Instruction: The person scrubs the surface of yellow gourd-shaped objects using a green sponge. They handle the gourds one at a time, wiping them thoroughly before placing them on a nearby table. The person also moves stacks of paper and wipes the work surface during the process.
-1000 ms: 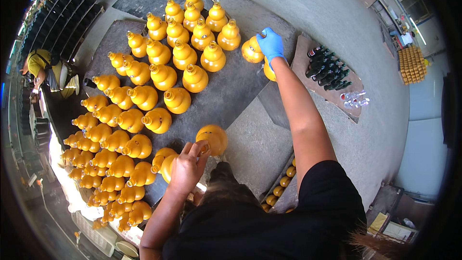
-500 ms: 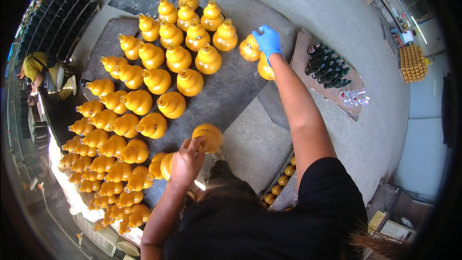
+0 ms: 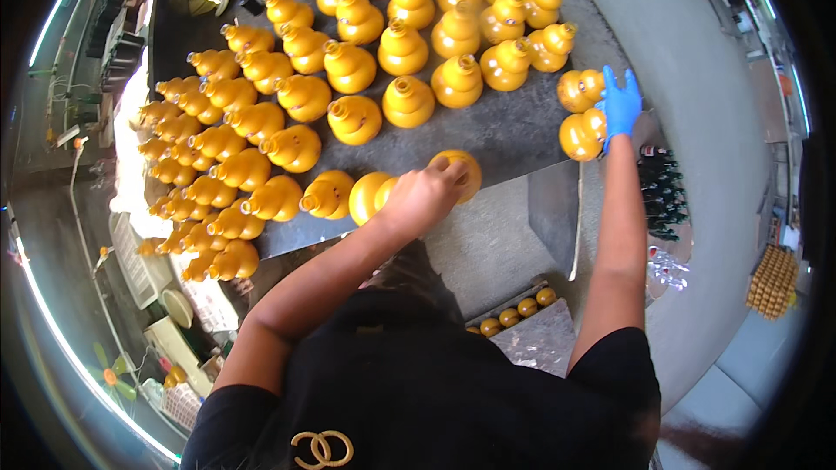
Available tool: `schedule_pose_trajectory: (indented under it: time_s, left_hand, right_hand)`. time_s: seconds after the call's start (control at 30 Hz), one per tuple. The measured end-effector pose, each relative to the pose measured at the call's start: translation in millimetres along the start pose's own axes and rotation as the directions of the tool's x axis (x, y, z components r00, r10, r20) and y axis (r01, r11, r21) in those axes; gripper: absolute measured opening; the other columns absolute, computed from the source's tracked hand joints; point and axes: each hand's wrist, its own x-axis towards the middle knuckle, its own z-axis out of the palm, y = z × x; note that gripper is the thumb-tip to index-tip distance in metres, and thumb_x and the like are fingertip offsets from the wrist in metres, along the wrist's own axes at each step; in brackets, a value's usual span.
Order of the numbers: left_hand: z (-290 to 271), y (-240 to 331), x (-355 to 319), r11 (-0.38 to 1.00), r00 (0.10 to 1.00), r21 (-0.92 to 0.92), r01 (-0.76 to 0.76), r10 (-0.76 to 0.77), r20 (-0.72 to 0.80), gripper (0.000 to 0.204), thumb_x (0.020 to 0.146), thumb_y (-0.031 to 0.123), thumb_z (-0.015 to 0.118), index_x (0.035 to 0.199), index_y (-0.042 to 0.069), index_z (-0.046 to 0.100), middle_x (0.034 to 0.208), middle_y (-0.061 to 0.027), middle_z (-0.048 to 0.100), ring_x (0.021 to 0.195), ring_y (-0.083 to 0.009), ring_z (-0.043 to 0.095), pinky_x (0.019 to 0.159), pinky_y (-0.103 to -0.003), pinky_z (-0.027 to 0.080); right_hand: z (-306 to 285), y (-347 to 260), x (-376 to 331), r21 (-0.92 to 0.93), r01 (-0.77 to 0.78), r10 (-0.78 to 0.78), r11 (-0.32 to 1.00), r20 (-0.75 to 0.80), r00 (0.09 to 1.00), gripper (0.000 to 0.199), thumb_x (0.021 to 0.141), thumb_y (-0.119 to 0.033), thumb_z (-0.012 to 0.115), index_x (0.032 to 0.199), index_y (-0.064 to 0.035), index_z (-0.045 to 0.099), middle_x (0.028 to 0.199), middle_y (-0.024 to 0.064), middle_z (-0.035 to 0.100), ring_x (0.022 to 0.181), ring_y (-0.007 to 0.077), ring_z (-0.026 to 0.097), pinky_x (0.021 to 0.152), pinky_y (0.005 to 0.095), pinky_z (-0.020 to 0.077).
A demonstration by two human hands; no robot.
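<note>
Left hand (image 3: 424, 196) bent over yellow gourd (image 3: 461, 172), gloved right hand (image 3: 620, 106) outstretched, flat

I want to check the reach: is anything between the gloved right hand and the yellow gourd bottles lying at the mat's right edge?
Nothing visible. The right hand in its blue glove already rests against the two gourd bottles.

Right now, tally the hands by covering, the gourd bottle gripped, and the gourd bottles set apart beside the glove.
Blue-gloved right hand: 1
Bare left hand: 1
Gripped yellow gourd bottle: 1
Yellow gourd bottles beside the glove: 2
Total: 5
</note>
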Motion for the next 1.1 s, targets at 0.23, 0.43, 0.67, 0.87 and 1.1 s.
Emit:
schedule_pose_trajectory:
  time_s: [0.23,0.43,0.67,0.87,1.1]
  left_hand:
    - [15,8,19,0.993,0.992,-0.109,0.054,-0.066,-0.104,0.023,0.081,0.014,0.066,0.102,0.008,0.060,0.091,-0.0136,0.062,0.080,-0.0354,0.064,0.068,-0.041,0.052]
    - [24,1,25,0.994,0.995,-0.091,0.061,-0.067,-0.073,0.024,0.081,0.013,0.066,0.104,0.010,0.061,0.091,-0.0134,0.062,0.080,-0.0336,0.064,0.068,-0.040,0.052]
    - [55,-23,19,0.995,0.977,-0.060,-0.074,0.061,-0.203,0.017,0.085,0.018,0.055,0.098,0.011,0.062,0.085,-0.0128,0.062,0.070,-0.0308,0.064,0.061,-0.041,0.052]
    - [54,-20,12,0.996,0.964,-0.065,-0.066,0.047,-0.263,0.017,0.082,0.024,0.061,0.092,0.010,0.059,0.083,-0.0108,0.059,0.066,-0.0309,0.064,0.058,-0.040,0.054]
    - [45,-15,8,0.990,0.976,-0.135,-0.050,0.019,-0.217,0.022,0.083,0.025,0.062,0.097,0.008,0.058,0.086,-0.0123,0.061,0.074,-0.0326,0.066,0.064,-0.042,0.054]
  right_hand:
    - [24,-28,-44,0.389,0.080,-0.075,0.918,-0.028,0.997,0.024,0.088,-0.024,0.068,0.106,-0.0065,0.067,0.070,0.0025,0.059,0.049,0.0078,0.050,0.039,0.0267,0.0424]
    - [61,-29,-56,0.546,0.095,-0.080,0.832,-0.052,0.995,0.017,0.091,-0.020,0.065,0.100,-0.0062,0.068,0.065,0.0021,0.056,0.043,0.0080,0.047,0.039,0.0249,0.0423]
    - [80,-16,-52,0.636,0.183,-0.282,0.750,0.057,0.958,0.008,0.090,-0.010,0.057,0.094,-0.0062,0.062,0.068,0.0006,0.051,0.054,0.0095,0.047,0.046,0.0256,0.0406]
    - [91,-24,-61,0.375,0.153,-0.178,0.914,0.033,0.983,0.032,0.097,-0.026,0.053,0.114,0.0006,0.060,0.081,0.0074,0.057,0.062,0.0148,0.053,0.055,0.0277,0.0481]
    - [75,-36,-66,-0.031,0.572,-0.572,0.820,-0.089,0.815,0.041,0.097,-0.028,0.052,0.119,0.0059,0.056,0.104,0.0163,0.063,0.082,0.0230,0.060,0.075,0.0348,0.0498]
